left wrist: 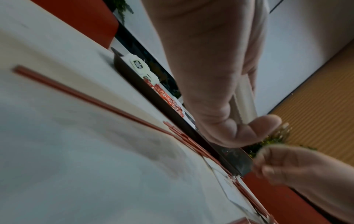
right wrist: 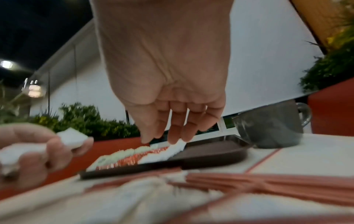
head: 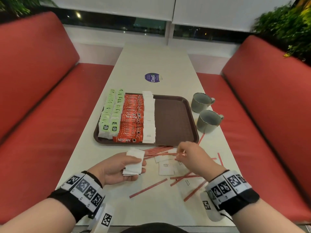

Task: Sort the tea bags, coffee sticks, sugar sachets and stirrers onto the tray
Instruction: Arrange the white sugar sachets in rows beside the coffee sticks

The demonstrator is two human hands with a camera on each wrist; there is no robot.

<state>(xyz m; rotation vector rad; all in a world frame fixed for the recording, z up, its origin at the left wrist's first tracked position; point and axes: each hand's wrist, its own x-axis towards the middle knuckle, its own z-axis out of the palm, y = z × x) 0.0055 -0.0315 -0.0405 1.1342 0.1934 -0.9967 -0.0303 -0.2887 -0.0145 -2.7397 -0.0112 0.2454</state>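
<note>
Left hand (head: 117,167), fingers curled round a stack of white sugar sachets (head: 133,161); right hand (head: 191,157) above loose sachets and red stirrers (head: 148,188) on the pale surface (head: 151,207). Only the right-wrist view shows its fingers (right wrist: 173,128) hanging loosely apart. Beyond, the brown tray (head: 175,121) holds tea bags (head: 111,113), coffee sticks (head: 133,116) and sugar in rows; two grey mugs (head: 207,111) stand beside it, with red benches (head: 269,106) on either side.

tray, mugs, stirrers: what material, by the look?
Tray: likely moulded plastic, matte brown, fine-textured floor, rounded raised rim.
Mugs: probably glazed ceramic or stoneware, grey-green speckled with a slight sheen.
Stirrers: thin red sticks with pale stripes; plastic or paper, cannot tell.
</note>
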